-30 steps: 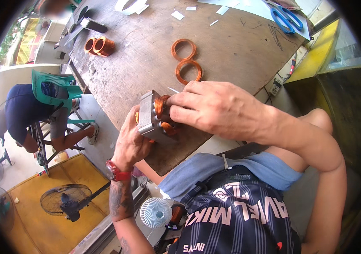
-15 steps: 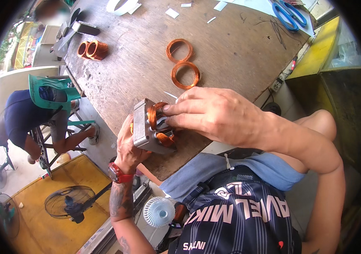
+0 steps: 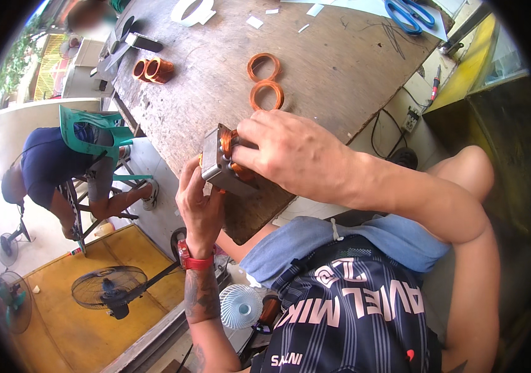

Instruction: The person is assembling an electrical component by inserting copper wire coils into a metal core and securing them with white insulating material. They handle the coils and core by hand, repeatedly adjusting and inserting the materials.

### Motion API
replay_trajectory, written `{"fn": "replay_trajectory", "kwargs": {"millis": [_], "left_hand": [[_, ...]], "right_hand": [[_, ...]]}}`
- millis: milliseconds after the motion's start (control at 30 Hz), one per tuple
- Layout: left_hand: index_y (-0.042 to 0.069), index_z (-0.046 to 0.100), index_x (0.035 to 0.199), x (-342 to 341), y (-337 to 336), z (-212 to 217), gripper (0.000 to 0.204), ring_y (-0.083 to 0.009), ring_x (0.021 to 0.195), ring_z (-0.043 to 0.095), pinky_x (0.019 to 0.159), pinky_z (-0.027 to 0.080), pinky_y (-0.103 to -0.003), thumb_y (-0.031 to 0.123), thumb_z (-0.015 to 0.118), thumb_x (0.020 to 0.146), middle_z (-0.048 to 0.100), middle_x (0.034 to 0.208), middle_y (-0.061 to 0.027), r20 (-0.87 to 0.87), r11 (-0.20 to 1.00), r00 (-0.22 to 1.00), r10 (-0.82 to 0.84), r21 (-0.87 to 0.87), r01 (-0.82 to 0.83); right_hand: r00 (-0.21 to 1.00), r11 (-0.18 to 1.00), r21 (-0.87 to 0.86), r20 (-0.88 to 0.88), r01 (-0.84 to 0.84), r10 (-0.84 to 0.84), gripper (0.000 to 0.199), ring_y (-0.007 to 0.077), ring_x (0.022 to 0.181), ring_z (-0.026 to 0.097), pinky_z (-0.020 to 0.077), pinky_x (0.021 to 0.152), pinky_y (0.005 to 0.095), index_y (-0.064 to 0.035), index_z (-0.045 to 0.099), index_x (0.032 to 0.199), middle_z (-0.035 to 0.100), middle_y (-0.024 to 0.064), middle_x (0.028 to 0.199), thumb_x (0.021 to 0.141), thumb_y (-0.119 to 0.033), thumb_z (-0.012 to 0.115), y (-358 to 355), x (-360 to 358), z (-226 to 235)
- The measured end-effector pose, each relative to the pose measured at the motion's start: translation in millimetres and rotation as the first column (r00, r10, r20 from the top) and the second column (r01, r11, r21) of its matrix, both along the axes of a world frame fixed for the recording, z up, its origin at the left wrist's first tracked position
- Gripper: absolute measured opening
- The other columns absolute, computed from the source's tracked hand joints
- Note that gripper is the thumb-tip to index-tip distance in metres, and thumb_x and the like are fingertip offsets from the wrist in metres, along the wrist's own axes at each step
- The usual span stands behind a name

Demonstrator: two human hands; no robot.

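A motor stator with a grey metal housing [image 3: 213, 165] and copper coils [image 3: 226, 143] is held at the table's near corner. My left hand [image 3: 200, 208] is closed around its left and lower side. From the right, my right hand [image 3: 293, 152] reaches over it, fingers bent and pressed in among the coils. Its fingertips are partly hidden there, and I cannot see what they pinch. Just beyond my right hand, two loose copper wire rings [image 3: 265, 81] lie touching on the wooden table [image 3: 327, 74].
Thicker copper coils [image 3: 161, 71] stand at the table's left, near dark blades [image 3: 116, 57]. Blue-handled scissors [image 3: 396, 15] lie far right, paper scraps [image 3: 255, 22] at the back. A small light-blue fan [image 3: 240, 306] sits by my lap. Another person [image 3: 54, 158] sits left on a green chair.
The view has shifted slightly. My right fingers have pushed further over the stator's coils, and the thin white strip near them no longer shows. My left hand keeps its hold.
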State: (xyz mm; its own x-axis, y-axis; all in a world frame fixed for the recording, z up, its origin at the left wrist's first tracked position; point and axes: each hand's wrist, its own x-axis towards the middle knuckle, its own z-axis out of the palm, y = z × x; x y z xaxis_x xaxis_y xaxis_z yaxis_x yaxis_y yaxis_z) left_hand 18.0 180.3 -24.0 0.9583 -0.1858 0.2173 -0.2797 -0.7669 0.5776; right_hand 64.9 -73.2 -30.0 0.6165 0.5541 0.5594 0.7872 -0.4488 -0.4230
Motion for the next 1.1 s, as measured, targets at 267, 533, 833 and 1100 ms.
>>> {"fn": "replay_trajectory", "kwargs": {"millis": [267, 533, 833, 1100], "left_hand": [[0.000, 0.074, 0.123, 2.2, 13.1, -9.6, 0.038, -0.0328, 0.116, 0.072, 0.096, 0.056, -0.039, -0.009, 0.070, 0.086, 0.072, 0.129, -0.0178, -0.117, 0.991, 0.993, -0.001, -0.137, -0.015], [0.001, 0.075, 0.121, 3.4, 9.8, -0.4, 0.036, -0.0333, 0.111, 0.072, 0.096, 0.056, -0.039, -0.004, 0.073, 0.085, 0.072, 0.126, -0.0167, -0.079, 0.999, 0.997, -0.023, -0.029, 0.021], [-0.001, 0.074, 0.117, -7.5, -3.5, -11.7, 0.031, -0.0249, 0.106, 0.077, 0.092, 0.058, -0.036, -0.005, 0.073, 0.087, 0.078, 0.114, -0.0146, -0.040, 0.871, 0.981, 0.192, -0.453, -0.189], [-0.003, 0.077, 0.122, -3.9, -11.2, 26.0, 0.039, -0.0115, 0.090, 0.075, 0.081, 0.059, -0.029, -0.001, 0.083, 0.083, 0.082, 0.095, -0.0108, -0.070, 0.984, 0.986, 0.149, -0.087, -0.155]], "right_hand": [[0.999, 0.989, 0.148, -0.048, 0.005, 0.002, 0.017, 0.0261, 0.107, 0.069, 0.0571, 0.098, 0.0384, -0.0040, 0.073, 0.107, 0.071, 0.0106, 0.111, 0.093, -0.009, 0.064, -3.4, -4.5, -18.7], [0.998, 0.991, 0.127, -0.048, -0.032, 0.038, 0.024, 0.0275, 0.115, 0.071, 0.0562, 0.106, 0.0398, -0.0073, 0.075, 0.117, 0.072, 0.0095, 0.129, 0.098, -0.009, 0.061, -14.8, -0.3, -28.1], [0.992, 0.963, 0.269, -0.118, -0.012, 0.046, 0.030, 0.0273, 0.105, 0.070, 0.0588, 0.096, 0.0399, -0.0048, 0.077, 0.122, 0.073, 0.0117, 0.119, 0.092, -0.008, 0.078, -33.6, -5.0, -13.1], [0.994, 0.997, 0.035, -0.091, 0.062, -0.059, 0.011, 0.0270, 0.101, 0.074, 0.0621, 0.087, 0.0394, -0.0025, 0.074, 0.097, 0.076, 0.0140, 0.096, 0.093, -0.011, 0.067, -0.9, 6.0, 6.8]]}}
